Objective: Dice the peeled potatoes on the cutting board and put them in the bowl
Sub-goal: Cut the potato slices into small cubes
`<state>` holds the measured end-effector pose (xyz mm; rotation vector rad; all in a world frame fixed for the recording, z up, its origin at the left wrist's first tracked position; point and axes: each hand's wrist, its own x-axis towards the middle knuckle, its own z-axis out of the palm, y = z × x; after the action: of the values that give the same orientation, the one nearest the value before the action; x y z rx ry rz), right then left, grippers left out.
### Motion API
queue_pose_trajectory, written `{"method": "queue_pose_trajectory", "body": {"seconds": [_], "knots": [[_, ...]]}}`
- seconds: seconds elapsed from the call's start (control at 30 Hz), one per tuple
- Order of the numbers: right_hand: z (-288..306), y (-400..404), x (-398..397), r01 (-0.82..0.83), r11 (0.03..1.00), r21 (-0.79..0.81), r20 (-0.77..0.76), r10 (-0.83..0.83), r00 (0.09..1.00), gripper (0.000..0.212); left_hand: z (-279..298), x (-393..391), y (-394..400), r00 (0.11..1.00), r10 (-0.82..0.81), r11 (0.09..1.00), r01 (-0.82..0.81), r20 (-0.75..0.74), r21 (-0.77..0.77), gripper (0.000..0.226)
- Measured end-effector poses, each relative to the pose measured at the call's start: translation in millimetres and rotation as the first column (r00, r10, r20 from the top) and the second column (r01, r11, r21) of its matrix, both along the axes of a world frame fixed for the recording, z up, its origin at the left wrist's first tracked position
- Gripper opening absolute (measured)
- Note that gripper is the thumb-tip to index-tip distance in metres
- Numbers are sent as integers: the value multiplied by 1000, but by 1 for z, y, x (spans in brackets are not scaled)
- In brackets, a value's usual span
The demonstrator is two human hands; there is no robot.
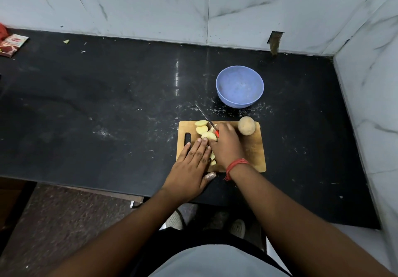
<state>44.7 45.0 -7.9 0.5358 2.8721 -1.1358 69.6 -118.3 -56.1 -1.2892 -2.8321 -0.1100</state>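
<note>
Potato slices (204, 131) just left of right-hand grip (225, 145) on knife (206, 119).

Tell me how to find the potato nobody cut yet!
Look at the wooden cutting board on the black counter. At its far right corner, near the blue bowl, sits one potato. It is whole and round, unlike the flat yellow slices.

Person viewed from above. Both forearms bare, no sleeves visible. Right wrist carries 1 red thread band (237, 164), wound several times, loose end hanging. Left thumb tip wrapped in a pale bandage (210, 176). Grey top (215, 261); 2 light shoes (175, 220).
</note>
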Motion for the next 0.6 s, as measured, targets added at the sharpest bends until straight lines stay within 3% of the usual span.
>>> {"method": "queue_pose_trajectory", "body": {"seconds": [0.1, 0.2, 0.27, 0.3, 0.37, 0.47, 0.6], "knots": [[2, 1, -2, 49, 995, -88, 15, -48, 999, 20, 0, 3, -3, 999, -53, 998, 53, -10, 31, 73], [9, 7, 1, 118, 940, -319, 9, -122, 993, 21, 3, 5, -3, 994, -108, 993, 109, -20, 45, 69], [15, 17, 10, 150, 911, -385, -28, -174, 984, 21, 5, 5, -1, 985, -167, 985, 169, -47, 45, 65], [17, 24, 17, 158, 928, -336, -58, -188, 980, 20, 5, 5, 0, 977, -206, 977, 208, -58, 39, 64], [16, 37, 31, 150, 985, -91, -137, -161, 977, 20, 3, 6, 3, 958, -279, 960, 281, -70, 8, 63], [5, 47, 47, 47, 978, 205, -169, -12, 986, 20, -1, 4, 7, 953, -295, 955, 293, -69, -42, 63], [-5, 39, 54, -121, 977, 176, -91, 138, 986, 22, -2, -1, 8, 969, -244, 969, 242, -42, -49, 66]]}}
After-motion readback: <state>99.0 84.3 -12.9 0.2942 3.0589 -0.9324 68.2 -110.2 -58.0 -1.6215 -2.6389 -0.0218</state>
